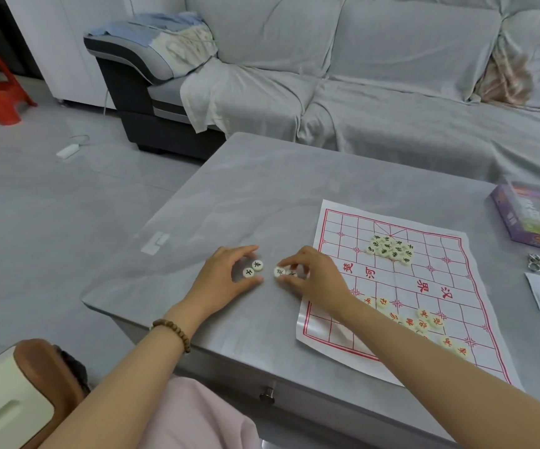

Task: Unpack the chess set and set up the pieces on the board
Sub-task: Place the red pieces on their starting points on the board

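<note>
Two hands are down on the grey table (262, 189), and I watch them on my screen from far away. The left hand (226, 277) has its thumb and fingers curled round a pair of pieces (257, 264). These lie flat on the table, side by side and touching. Each is a pale round disc with a dark mark on top. I cannot tell how hard the fingers press on them.

The right hand (314, 277) sits just at 3 o'clock from the left one. Its fingertips pinch a pale piece (280, 272). One more disc peeks out behind it, mostly hidden.

The paper board (391, 286) with red lines lies at 3 o'clock from the hands. The right arm crosses its near left corner. At the board's 12 o'clock end, a heap of dark-marked pieces (390, 249) is bunched close. Toward its 6 o'clock end, red-marked pieces (424, 322) lie spread out, some right beside the arm.

A purple box (531, 218) sits at 2 o'clock from the board. A bead bracelet (171, 328) is on the left wrist. A grey sofa (391, 76) stands at 12 o'clock, past the table.
</note>
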The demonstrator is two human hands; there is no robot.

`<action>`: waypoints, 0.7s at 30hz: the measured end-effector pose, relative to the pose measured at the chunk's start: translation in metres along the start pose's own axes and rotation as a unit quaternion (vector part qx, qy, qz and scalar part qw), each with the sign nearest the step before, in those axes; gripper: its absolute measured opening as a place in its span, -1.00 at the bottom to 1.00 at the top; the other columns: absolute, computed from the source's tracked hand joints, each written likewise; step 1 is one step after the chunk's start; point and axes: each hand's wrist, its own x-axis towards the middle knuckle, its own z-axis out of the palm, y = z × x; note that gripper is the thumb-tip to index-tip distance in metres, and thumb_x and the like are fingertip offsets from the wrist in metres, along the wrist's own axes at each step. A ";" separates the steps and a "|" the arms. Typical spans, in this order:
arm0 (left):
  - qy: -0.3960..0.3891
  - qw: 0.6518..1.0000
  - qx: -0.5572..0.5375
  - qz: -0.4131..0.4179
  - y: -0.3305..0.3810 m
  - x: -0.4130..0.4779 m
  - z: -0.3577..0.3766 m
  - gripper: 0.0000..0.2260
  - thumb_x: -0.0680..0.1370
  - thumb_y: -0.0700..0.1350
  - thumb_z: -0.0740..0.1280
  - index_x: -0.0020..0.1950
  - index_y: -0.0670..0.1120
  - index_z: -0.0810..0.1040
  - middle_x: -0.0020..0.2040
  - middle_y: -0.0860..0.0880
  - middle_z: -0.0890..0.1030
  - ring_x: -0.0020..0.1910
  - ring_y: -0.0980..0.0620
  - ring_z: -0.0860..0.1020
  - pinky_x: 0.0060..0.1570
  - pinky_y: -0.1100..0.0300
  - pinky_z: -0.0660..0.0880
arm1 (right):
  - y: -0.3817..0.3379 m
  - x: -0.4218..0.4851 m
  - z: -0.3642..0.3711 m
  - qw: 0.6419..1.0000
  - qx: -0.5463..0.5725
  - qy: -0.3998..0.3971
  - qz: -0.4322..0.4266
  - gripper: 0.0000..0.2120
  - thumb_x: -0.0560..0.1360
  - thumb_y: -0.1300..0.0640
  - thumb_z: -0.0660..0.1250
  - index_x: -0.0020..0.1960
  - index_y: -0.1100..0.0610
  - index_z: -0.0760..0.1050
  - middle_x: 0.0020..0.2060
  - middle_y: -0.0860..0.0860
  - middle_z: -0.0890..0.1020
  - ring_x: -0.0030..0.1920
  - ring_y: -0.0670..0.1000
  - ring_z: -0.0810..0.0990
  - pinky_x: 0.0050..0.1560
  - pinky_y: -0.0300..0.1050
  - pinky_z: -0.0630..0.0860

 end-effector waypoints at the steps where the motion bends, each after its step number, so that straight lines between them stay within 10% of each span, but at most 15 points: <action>1: 0.003 1.000 -0.007 -0.006 0.002 0.001 0.002 -0.50 0.41 0.07 0.45 0.32 0.14 0.42 0.09 0.24 0.53 0.04 0.27 0.39 0.02 0.46 0.30 | 0.004 -0.001 -0.005 1.000 0.005 0.015 0.008 -0.79 0.41 0.06 0.44 0.05 0.01 0.62 -0.19 -0.09 0.51 -0.26 -0.19 0.40 -0.22 -0.41 0.29; 21: -0.064 0.994 -0.046 0.074 0.125 0.079 0.087 -0.68 0.46 -0.06 0.43 0.19 0.01 0.54 0.00 0.08 0.61 -0.11 0.17 0.51 -0.08 0.46 0.45 | 0.116 -0.046 -0.116 0.981 0.008 0.137 0.140 -0.77 0.41 0.07 0.44 0.06 0.04 0.61 -0.14 -0.08 0.57 -0.26 -0.10 0.43 -0.24 -0.37 0.36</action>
